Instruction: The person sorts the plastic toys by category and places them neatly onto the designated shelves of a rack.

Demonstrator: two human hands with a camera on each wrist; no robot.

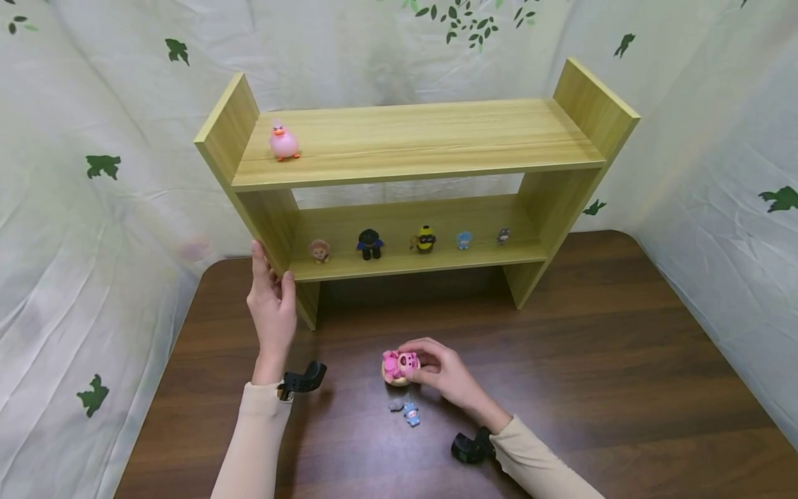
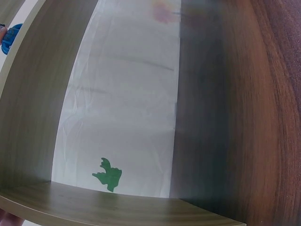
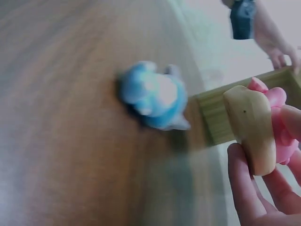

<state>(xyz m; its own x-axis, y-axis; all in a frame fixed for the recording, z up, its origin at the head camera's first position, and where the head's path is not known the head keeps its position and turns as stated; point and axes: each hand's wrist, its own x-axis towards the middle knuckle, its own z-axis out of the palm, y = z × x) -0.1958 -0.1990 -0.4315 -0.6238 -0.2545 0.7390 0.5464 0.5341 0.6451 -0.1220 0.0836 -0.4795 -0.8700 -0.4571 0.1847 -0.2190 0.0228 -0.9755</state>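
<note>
A pink bear figurine with a pale, cream-coloured back or base is pinched between the thumb and fingers of my right hand. The right wrist view shows the figurine's cream part turned toward the camera, with the pink part against the fingers. Below it on the table lie a small blue figurine and a small grey piece. My left hand grips the left side panel of the wooden shelf, thumb at the front edge and fingers along the outside.
A pink duck figurine stands at the left of the top board. On the middle board several figurines stand in a row, among them a black-and-blue one and a yellow-capped one. The shelf stands on a brown wooden table.
</note>
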